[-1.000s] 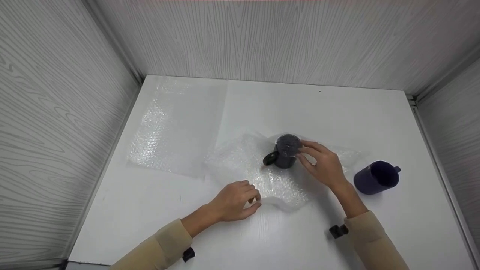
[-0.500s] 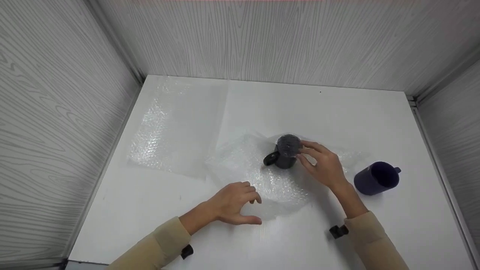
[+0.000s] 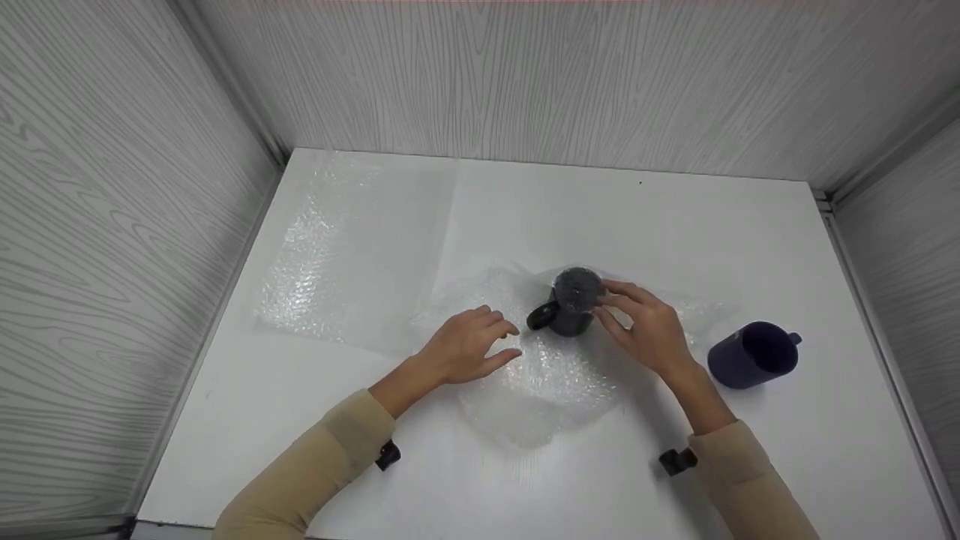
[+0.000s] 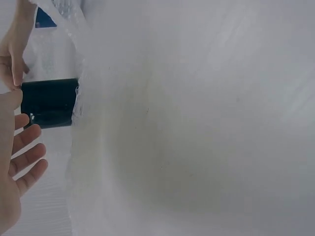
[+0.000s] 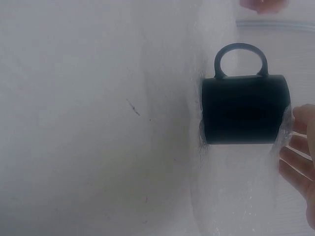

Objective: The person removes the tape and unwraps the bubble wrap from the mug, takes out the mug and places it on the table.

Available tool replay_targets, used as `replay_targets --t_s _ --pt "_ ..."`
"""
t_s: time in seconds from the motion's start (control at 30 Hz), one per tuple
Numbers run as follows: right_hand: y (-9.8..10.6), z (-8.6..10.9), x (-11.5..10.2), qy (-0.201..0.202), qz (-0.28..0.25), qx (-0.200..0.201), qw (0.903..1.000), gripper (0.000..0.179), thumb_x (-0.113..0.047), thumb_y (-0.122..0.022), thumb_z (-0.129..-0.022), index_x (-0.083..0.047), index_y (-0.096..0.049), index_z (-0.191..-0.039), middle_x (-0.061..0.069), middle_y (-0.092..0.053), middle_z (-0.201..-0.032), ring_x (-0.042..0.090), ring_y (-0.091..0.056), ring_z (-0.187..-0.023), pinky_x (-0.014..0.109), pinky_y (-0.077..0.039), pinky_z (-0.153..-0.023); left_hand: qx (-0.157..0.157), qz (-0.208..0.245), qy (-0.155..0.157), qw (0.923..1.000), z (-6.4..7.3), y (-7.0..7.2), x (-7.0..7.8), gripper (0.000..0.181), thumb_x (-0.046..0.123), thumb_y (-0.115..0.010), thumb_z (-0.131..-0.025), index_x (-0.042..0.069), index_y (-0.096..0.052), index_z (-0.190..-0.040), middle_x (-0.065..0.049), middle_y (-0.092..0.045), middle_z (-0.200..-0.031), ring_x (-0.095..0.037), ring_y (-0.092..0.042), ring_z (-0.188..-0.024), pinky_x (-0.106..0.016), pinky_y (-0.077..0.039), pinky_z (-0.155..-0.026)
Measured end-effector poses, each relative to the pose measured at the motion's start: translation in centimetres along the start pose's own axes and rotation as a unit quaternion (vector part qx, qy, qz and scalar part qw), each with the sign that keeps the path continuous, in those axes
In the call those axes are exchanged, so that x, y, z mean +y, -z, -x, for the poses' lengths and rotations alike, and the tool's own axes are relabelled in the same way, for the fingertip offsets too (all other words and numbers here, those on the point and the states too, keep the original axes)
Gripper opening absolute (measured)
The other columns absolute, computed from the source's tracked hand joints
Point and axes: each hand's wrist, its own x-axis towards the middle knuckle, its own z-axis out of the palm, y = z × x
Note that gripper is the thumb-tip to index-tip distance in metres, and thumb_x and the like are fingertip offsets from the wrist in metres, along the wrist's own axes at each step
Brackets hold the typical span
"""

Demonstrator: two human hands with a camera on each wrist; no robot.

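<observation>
A dark mug (image 3: 571,324) stands upright on a crumpled sheet of bubble wrap (image 3: 517,405), and part of the sheet covers its mouth. Its loop handle (image 5: 241,49) points toward my left hand (image 3: 472,346). That hand hovers over the sheet just left of the handle, thumb and fingers apart, holding nothing. At the mug's upper right rim, my right hand (image 3: 645,326) pinches the edge of the wrap against the mug. Loose plastic shows by its fingertips in the right wrist view. The far side of the mug is hidden.
A blue mug (image 3: 739,364) stands at the right, its handle facing right. A second, flat sheet of bubble wrap (image 3: 360,247) lies at the back left of the white table (image 3: 225,450). Grey wood-patterned panels (image 3: 480,82) enclose the table at the back and both sides.
My left hand let go of the near edge of the bubble wrap and moved up toward the mug's handle. That edge now lies flatter, nearer the front. The right hand stayed put.
</observation>
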Motion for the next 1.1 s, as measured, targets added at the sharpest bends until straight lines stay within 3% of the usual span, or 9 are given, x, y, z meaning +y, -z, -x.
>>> replay_targets --t_s 0.23,0.37,0.53,0.67,1.1 --pt "0.1 0.0 -0.1 -0.002 0.012 -0.006 0.9999 0.019 -0.012 -0.085 -0.089 -0.004 -0.081 -0.105 0.015 -0.077 -0.124 0.035 -0.077 -0.110 0.047 -0.065 -0.083 0.032 -0.037 0.029 0.9984 -2.3 -0.9 -0.5 0.029 0.035 -0.070 -0.102 0.011 -0.075 -0.117 -0.002 -0.076 -0.104 -0.020 -0.070 -0.090 -0.031 -0.061 -0.076" --pt "0.2 0.0 -0.2 0.000 0.017 -0.010 0.9998 0.018 -0.013 -0.084 -0.090 -0.004 -0.081 -0.105 0.016 -0.076 -0.124 0.035 -0.077 -0.110 0.046 -0.066 -0.082 0.056 -0.036 0.050 0.9965 -3.5 -1.4 -0.4 0.026 0.033 -0.071 -0.102 0.011 -0.075 -0.116 -0.002 -0.076 -0.102 -0.019 -0.071 -0.089 -0.031 -0.061 -0.075" --pt "0.2 -0.1 -0.2 0.006 0.014 -0.003 0.9999 0.019 -0.014 -0.085 -0.089 -0.003 -0.081 -0.104 0.016 -0.077 -0.124 0.035 -0.077 -0.110 0.047 -0.065 -0.081 0.093 -0.053 0.044 0.9933 -4.6 -2.2 -0.2 0.026 0.033 -0.072 -0.101 0.011 -0.076 -0.114 -0.002 -0.078 -0.102 -0.019 -0.072 -0.090 -0.031 -0.061 -0.077" --pt "0.1 -0.1 -0.2 0.009 0.013 -0.001 0.9999 0.020 -0.015 -0.086 -0.089 -0.003 -0.081 -0.104 0.016 -0.076 -0.124 0.035 -0.077 -0.110 0.047 -0.065 -0.081 0.105 -0.079 0.042 0.9904 -5.1 -2.8 0.0 0.025 0.034 -0.071 -0.101 0.012 -0.077 -0.113 -0.002 -0.079 -0.103 -0.020 -0.072 -0.092 -0.031 -0.062 -0.081" --pt "-0.1 0.2 0.0 0.010 0.024 -0.009 0.9996 0.022 -0.016 -0.086 -0.089 -0.006 -0.081 -0.107 0.015 -0.075 -0.127 0.034 -0.076 -0.111 0.047 -0.065 -0.081 0.137 -0.075 0.029 0.9872 -5.5 -4.0 0.5 0.016 0.028 -0.075 -0.099 0.013 -0.078 -0.103 0.000 -0.077 -0.094 -0.016 -0.071 -0.083 -0.028 -0.060 -0.073"
